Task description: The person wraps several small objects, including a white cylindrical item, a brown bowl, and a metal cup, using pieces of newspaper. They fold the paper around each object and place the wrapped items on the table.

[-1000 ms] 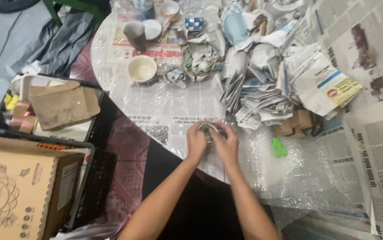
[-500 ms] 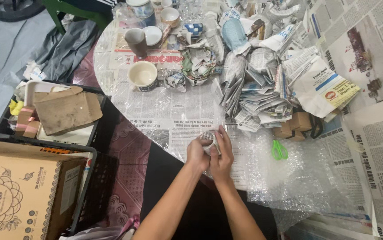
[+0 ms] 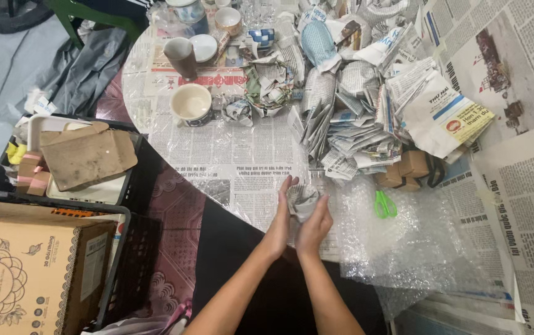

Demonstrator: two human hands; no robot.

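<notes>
Fingers of left hand [image 3: 281, 217] and right hand [image 3: 314, 227] cupping newspaper-wrapped bundle [image 3: 302, 200], green scissors [image 3: 384, 205] just right, cream cup [image 3: 190, 104] beyond

Home packing spot: newspaper-covered table [image 3: 236, 167], ceramic cups [image 3: 190, 103], bubble wrap [image 3: 415, 242], cardboard box [image 3: 25, 273].

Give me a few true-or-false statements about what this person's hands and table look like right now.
1. Both hands, left hand and right hand, hold a newspaper-wrapped bundle. True.
2. The green scissors lie left of the hands. False: they lie to the right, on bubble wrap.
3. The white cup stands upright and unwrapped. True.
4. The black crate holds scissors. False: a piece of brown cardboard lies in it.
</notes>
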